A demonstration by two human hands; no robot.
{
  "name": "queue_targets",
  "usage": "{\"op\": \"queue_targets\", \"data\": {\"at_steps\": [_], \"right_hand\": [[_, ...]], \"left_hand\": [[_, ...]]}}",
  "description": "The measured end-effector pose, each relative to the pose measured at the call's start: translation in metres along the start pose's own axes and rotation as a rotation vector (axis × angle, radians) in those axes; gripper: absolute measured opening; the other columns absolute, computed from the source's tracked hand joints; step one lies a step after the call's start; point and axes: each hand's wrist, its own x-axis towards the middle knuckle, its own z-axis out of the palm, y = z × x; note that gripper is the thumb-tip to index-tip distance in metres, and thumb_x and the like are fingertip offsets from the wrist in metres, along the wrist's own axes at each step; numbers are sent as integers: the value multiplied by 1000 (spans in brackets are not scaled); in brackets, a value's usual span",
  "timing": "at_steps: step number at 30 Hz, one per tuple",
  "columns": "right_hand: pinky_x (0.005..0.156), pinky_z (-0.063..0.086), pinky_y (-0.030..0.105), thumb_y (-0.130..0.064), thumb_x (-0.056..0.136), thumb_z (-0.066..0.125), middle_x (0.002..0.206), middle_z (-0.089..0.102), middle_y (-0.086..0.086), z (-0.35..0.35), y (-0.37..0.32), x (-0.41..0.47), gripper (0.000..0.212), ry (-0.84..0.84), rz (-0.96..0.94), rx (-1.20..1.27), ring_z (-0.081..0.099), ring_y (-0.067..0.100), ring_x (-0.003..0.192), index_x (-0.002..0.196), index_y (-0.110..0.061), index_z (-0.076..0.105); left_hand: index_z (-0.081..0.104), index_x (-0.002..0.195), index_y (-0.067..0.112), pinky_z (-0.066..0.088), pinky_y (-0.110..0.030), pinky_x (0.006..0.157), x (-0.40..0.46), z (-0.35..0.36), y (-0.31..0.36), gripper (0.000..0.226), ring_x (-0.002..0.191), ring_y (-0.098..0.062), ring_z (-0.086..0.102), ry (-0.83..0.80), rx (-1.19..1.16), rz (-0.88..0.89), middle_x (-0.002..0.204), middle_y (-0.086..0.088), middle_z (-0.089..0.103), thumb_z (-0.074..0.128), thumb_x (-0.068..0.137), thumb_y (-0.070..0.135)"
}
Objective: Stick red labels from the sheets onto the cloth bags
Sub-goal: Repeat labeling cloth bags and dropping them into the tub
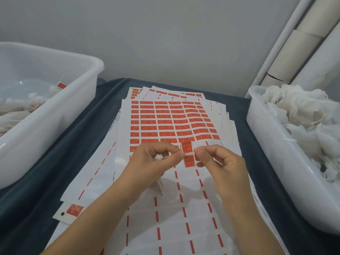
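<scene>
A stack of white label sheets [165, 208] lies on the dark cloth, the top sheet's far half still filled with rows of red labels [165, 122]. Above it my left hand [154, 164] grips a small white cloth bag [158, 157] whose string runs across to my right hand [220, 162]. A red label [189, 155] hangs folded over that string between my two thumbs, one half above and one half below. Both hands pinch the string on either side of the label.
A white plastic bin [276, 144] at the right holds a heap of unlabelled white cloth bags [301, 115]. Another white bin [55, 115] at the left holds bags with red labels [61, 85]. A grey wall stands behind; white pipes [298, 43] lean at the far right.
</scene>
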Motion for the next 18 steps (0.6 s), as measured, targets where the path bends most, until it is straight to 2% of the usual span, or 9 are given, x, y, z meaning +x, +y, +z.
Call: {"op": "queue_targets", "data": {"at_steps": [4, 7, 11, 15, 18], "right_hand": [[56, 39, -4, -48, 67, 55, 79, 63, -33, 0, -1, -1, 19, -40, 10, 23, 61, -11, 75, 77, -33, 61], [60, 44, 0, -50, 68, 53, 79, 66, -29, 0, -3, 0, 26, -87, 31, 89, 64, -6, 77, 81, -30, 61], [69, 49, 5, -49, 61, 61, 90, 66, -28, 0, -3, 2, 36, -178, 48, 105, 62, -6, 88, 91, -30, 59], [64, 45, 0, -47, 62, 62, 87, 68, -25, -1, -1, 2, 32, -202, 81, 99, 63, -6, 86, 88, -30, 65], [61, 42, -3, -46, 60, 63, 89, 66, -28, -2, 0, 4, 28, -152, 90, 100, 58, -14, 88, 82, -29, 67]], "left_hand": [[71, 59, 39, 39, -5, 42, 0, 0, 0, 19, 53, 12, 54, 1, 15, 18, 67, 23, 66, 69, 74, 28], [70, 57, 42, 38, -6, 49, 0, 0, 0, 24, 53, 13, 54, -1, 43, 31, 64, 25, 65, 69, 76, 27], [70, 56, 41, 36, -11, 53, -1, 1, 0, 26, 52, 12, 53, -31, 74, 54, 56, 24, 61, 68, 77, 26], [70, 57, 42, 38, -6, 42, 0, 0, 0, 24, 54, 12, 54, -39, 77, 75, 58, 23, 62, 68, 75, 27], [70, 56, 42, 37, -4, 41, 1, 0, 0, 15, 52, 10, 54, -41, 83, 71, 57, 22, 62, 68, 70, 35]]}}
